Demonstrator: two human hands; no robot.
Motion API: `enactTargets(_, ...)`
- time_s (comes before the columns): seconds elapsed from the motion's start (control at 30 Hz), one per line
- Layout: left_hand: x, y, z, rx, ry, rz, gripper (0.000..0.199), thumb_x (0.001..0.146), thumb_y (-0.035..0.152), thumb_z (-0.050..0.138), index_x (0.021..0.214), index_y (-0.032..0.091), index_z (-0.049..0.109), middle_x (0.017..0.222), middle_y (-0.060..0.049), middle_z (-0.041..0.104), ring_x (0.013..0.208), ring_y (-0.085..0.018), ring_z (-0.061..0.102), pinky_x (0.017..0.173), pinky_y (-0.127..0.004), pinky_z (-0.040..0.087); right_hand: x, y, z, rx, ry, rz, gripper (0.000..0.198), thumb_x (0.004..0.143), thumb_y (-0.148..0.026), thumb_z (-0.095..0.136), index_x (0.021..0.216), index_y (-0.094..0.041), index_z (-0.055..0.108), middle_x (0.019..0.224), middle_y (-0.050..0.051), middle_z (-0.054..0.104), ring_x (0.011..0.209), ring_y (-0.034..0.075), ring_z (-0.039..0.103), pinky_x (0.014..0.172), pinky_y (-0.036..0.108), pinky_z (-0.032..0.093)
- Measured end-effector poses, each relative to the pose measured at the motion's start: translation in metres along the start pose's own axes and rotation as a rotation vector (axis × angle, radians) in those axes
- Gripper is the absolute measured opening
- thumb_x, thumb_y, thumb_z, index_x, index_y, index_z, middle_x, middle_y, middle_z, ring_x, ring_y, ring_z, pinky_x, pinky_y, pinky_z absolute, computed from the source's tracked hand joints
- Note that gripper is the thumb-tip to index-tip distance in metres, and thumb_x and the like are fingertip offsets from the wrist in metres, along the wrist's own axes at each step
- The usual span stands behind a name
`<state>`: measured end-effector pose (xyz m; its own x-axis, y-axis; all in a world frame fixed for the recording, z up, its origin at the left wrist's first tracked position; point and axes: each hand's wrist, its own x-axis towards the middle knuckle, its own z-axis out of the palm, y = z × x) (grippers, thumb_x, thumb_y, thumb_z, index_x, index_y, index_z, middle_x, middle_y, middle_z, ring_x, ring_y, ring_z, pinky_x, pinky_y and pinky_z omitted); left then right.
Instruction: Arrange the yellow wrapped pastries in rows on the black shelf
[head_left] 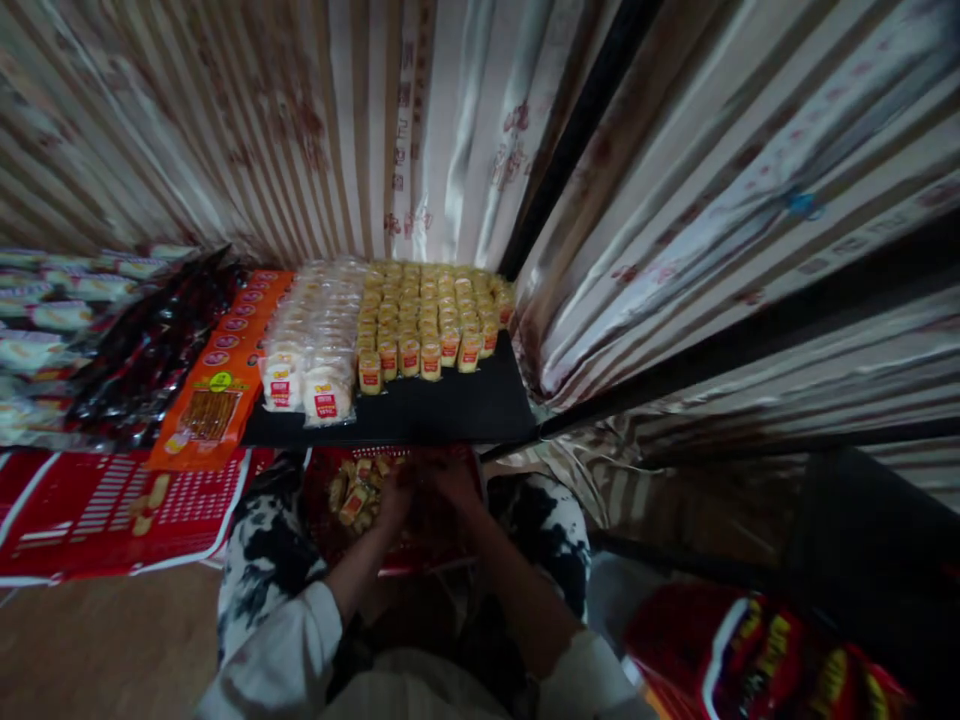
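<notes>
Below the front edge of the black shelf [390, 425], a red basket [439, 568] sits between my knees, holding small yellow wrapped snack packs [354, 500]. My left hand [396, 488] reaches into it, just right of those packs. Beside it, in deep shadow, is my right hand [452, 482], also over the basket. The fingers of both hands are too dark to make out, so anything in them is hidden. On the shelf above stand rows of similar yellow snack packs [430, 358].
Left of the yellow rows are white wrapped packs [328, 395], an orange snack packet [214, 400], dark packets [154, 350] and white-wrapped sticks [45, 350]. Another red basket [97, 510] stands at lower left. Striped curtains [442, 120] hang behind; a red bag [750, 650] lies at lower right.
</notes>
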<state>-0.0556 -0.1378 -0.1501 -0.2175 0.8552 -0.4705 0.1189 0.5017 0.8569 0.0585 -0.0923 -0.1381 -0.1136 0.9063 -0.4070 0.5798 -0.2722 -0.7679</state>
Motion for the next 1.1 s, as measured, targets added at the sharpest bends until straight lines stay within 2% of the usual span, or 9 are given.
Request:
enactTargets(0.17,-0.025,0.012,-0.011,0.259,0.038,0.303,0.045,0.066,0.005,0.052,0.109,0.015,0.058,0.118,-0.010,0.058,0.115,-0.019,0.050,0.100,-0.034,0.038,-0.022,-0.014,-0.017,0.135,-0.006,0.053,0.023,0.073,-0.017,0.051,0.083,-0.020,0.071,0.083,0.002,0.072,0.079,0.018,0.065,0.073,0.028,0.049)
enactTargets(0.27,-0.039,0.022,-0.015,0.299,0.059,0.357,0.036,0.071,0.010,0.051,0.106,0.015,0.058,0.113,-0.010,0.060,0.111,-0.019,0.052,0.099,-0.035,0.039,-0.035,-0.022,-0.023,0.197,-0.001,0.072,0.022,0.075,-0.028,0.052,0.079,-0.016,0.069,0.073,0.004,0.070,0.066,0.017,0.064,0.062,0.026,0.048)
enactTargets(0.4,-0.046,0.034,-0.017,0.224,0.086,0.350,0.028,0.079,0.024,0.048,0.105,0.018,0.058,0.107,-0.008,0.062,0.102,-0.019,0.056,0.092,-0.036,0.043,-0.047,-0.036,-0.033,0.364,-0.004,0.059,0.037,0.077,-0.048,0.051,0.073,-0.014,0.066,0.063,0.003,0.066,0.056,0.013,0.058,0.054,0.024,0.046)
enactTargets(0.5,-0.045,0.047,-0.019,0.070,0.055,0.316,0.031,0.080,0.033,0.048,0.105,0.017,0.058,0.103,-0.007,0.064,0.095,-0.018,0.059,0.086,-0.032,0.046,-0.052,-0.046,-0.042,0.480,0.004,0.028,0.038,0.076,-0.051,0.053,0.072,-0.015,0.065,0.059,0.001,0.063,0.053,0.011,0.056,0.053,0.022,0.044)
enactTargets(0.63,-0.047,0.076,-0.024,-0.122,0.041,0.254,0.031,0.076,0.036,0.053,0.095,0.014,0.061,0.089,-0.005,0.066,0.081,-0.016,0.060,0.073,-0.026,0.047,-0.054,-0.050,-0.050,0.501,0.011,-0.111,0.031,0.070,-0.045,0.060,0.079,-0.017,0.066,0.071,0.002,0.066,0.066,0.014,0.061,0.063,0.026,0.049)
enactTargets(0.73,-0.050,0.097,-0.026,-0.201,-0.017,0.194,0.032,0.072,0.042,0.056,0.086,0.013,0.061,0.072,-0.002,0.063,0.063,-0.012,0.057,0.059,-0.022,0.046,-0.053,-0.047,-0.050,0.505,0.053,-0.141,0.033,0.066,-0.042,0.063,0.090,-0.019,0.065,0.083,0.004,0.068,0.079,0.019,0.063,0.071,0.031,0.051)
enactTargets(0.9,-0.046,0.121,-0.023,-0.226,-0.116,0.183,0.033,0.067,0.045,0.062,0.081,0.015,0.059,0.069,0.000,0.060,0.060,-0.011,0.056,0.057,-0.022,0.046,-0.048,-0.043,-0.053,0.650,0.025,-0.178,0.037,0.064,-0.043,0.065,0.093,-0.019,0.063,0.088,0.005,0.069,0.081,0.020,0.064,0.076,0.034,0.051)
enactTargets(1.03,-0.033,0.142,-0.017,-0.173,-0.147,0.254,0.037,0.063,0.034,0.066,0.094,0.016,0.056,0.073,0.002,0.057,0.062,-0.009,0.055,0.055,-0.020,0.045,-0.044,-0.045,-0.065,0.660,0.098,-0.188,0.035,0.065,-0.045,0.066,0.088,-0.019,0.065,0.084,0.004,0.069,0.076,0.019,0.064,0.069,0.031,0.051)
enactTargets(1.1,-0.024,0.153,-0.014,-0.121,-0.135,0.290,0.036,0.063,0.033,0.064,0.094,0.017,0.055,0.071,0.004,0.055,0.060,-0.009,0.054,0.050,-0.019,0.044,-0.040,-0.047,-0.071,0.663,0.123,-0.202,0.037,0.064,-0.046,0.067,0.087,-0.018,0.065,0.080,0.004,0.069,0.072,0.018,0.064,0.064,0.029,0.051)
